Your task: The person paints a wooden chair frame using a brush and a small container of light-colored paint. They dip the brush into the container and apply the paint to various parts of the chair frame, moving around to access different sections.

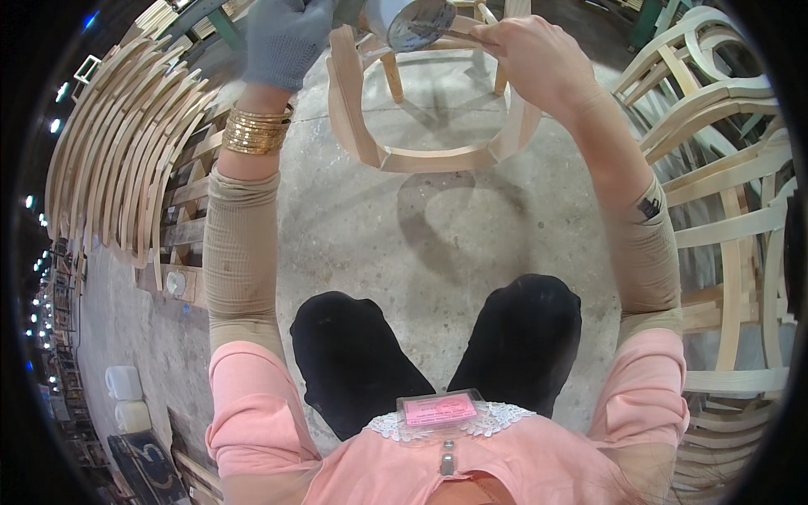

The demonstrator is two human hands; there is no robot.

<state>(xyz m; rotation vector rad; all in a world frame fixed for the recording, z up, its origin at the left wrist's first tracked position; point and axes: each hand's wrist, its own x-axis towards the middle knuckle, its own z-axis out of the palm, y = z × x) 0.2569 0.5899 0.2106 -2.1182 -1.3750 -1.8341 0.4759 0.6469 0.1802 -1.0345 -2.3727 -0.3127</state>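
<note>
Head view, step: judged as filling or gluing a joint of the wooden chair frame [421, 139], which stands on the concrete floor [438, 244] before the knees.
Left hand [286, 38]: grey knit glove, closed around a small metal tin [412, 21].
Right hand [534, 50]: bare, pinching a thin stick [471, 35] that reaches into the tin.
Next move: probably needs the loaded tip carried steadily to 1 joint.
Materials: pale raw wood, curved rails; rough floor; 2 stacks of curved chair parts [126, 143] at the sides.

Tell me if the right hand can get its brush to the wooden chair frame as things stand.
Probably yes: the right hand holds the brush at the tin, directly above the chair frame, with nothing visible between them.
</note>
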